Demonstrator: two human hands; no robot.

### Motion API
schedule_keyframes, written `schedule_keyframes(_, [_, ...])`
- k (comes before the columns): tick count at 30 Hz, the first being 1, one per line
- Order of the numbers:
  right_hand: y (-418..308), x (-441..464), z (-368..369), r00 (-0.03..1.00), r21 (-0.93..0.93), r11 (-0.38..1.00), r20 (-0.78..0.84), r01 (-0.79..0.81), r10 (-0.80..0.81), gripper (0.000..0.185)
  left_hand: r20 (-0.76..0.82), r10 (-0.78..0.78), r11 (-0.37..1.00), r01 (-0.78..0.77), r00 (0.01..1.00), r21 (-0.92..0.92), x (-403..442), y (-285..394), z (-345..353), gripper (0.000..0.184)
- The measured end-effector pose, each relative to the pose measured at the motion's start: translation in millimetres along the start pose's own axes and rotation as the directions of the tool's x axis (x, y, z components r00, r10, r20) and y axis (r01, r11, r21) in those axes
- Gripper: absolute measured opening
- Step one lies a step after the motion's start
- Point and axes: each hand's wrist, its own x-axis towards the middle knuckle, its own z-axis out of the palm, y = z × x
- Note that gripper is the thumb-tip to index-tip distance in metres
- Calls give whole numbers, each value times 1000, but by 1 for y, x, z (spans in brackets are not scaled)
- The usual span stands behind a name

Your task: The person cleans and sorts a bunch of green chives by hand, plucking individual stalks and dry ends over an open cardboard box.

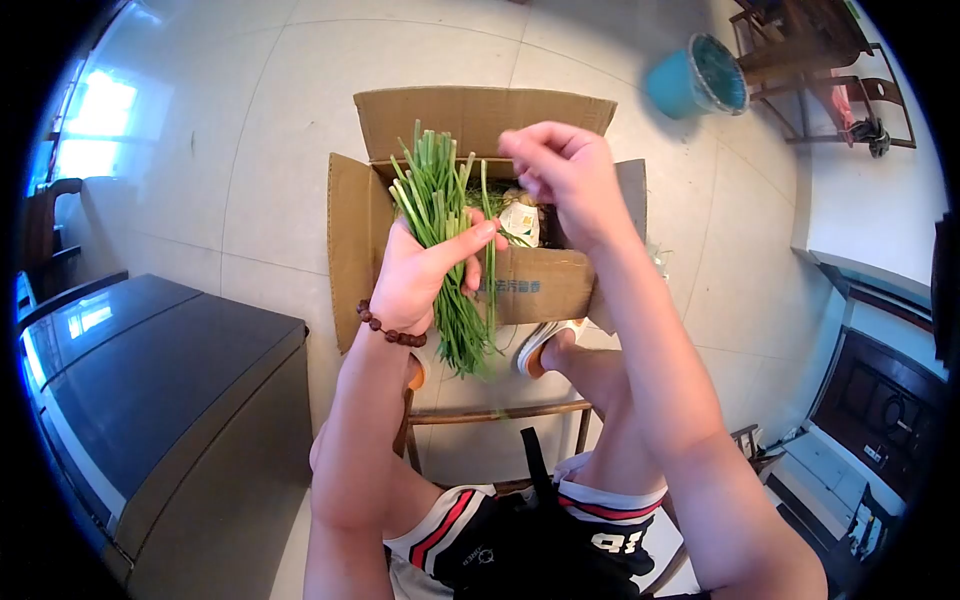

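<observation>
In my left hand (415,275) is a bunch of garlic chives (435,190), cut ends up and leafy tips hanging down. The thumb lies across the stalks, and one stalk stands a little apart on the right. My right hand (565,180) is up to the right of the bunch, its fingers curled into a pinch; whatever may be between them is too small to make out. Below both hands sits an open cardboard box (480,110) with its flaps folded out. Inside it are more greens (483,195) and a white printed package (522,222), partly hidden.
A turquoise bucket (690,80) with a clear liner stands on the tiled floor, beside wooden furniture (800,60). A large dark cabinet (180,390) is close on my left. My feet are near the box, with a wooden bar (500,412) between my legs.
</observation>
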Motion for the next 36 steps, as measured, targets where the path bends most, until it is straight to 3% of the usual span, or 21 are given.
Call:
schedule_keyframes(4, [-6, 5, -4, 1000, 14, 1000, -15, 19, -19, 18, -1, -13, 1000, 13, 1000, -4, -5, 2, -6, 19])
schedule_keyframes(6, [-8, -1, 1, 976, -108, 992, 200, -67, 88, 19, -12, -5, 1000, 5, 1000, -4, -5, 4, -7, 19])
schedule_keyframes(7, [-7, -8, 10, 963, -195, 981, 259, -21, 73, 18, -21, 1, 1000, -1, 1000, -3, -5, 5, -7, 19])
schedule_keyframes(9, [0, -12, 21, 930, -50, 995, 354, -85, 98, 16, -6, -5, 1000, 5, 1000, -6, -6, 8, -7, 19])
schedule_keyframes(10, [1, -11, 21, 930, -51, 995, 355, -87, 99, 16, 10, -13, 1000, 13, 1000, -9, -6, 8, -8, 19])
schedule_keyframes(14, [-5, -3, 8, 996, -16, 999, 82, -30, 31, 18, -56, -15, 1000, 15, 998, 9, -6, 6, -16, 21])
schedule_keyframes(17, [-11, 2, -16, 995, 103, 995, 100, 4, -14, 20, -103, -47, 999, 48, 994, 6, -5, 9, -28, 24])
schedule_keyframes(21, [-19, -4, -29, 982, 139, 990, 186, -1, -25, 19, -298, -11, 1000, 8, 955, -10, -5, 20, -37, 27])
schedule_keyframes(24, [-20, -15, -18, 947, -71, 988, 285, -136, 151, 17, -294, 22, 999, -32, 955, -27, -5, 24, -48, 27])
schedule_keyframes(27, [2, -12, 3, 894, -466, 882, 364, -67, 260, 21, -292, 24, 999, -37, 956, -37, -6, 27, -51, 26])
schedule_keyframes(29, [35, -4, 10, 861, -558, 826, 377, -83, 341, 23, -293, 5, 999, -20, 956, -50, -7, 27, -52, 27])
schedule_keyframes(31, [48, -5, 17, 870, -589, 807, 381, -32, 313, 22, -289, 1, 999, -13, 957, -40, -7, 26, -51, 27])
schedule_keyframes(36, [48, 0, 23, 891, -506, 857, 338, -100, 304, 22, -276, -30, 999, 21, 961, -35, -7, 28, -49, 27])
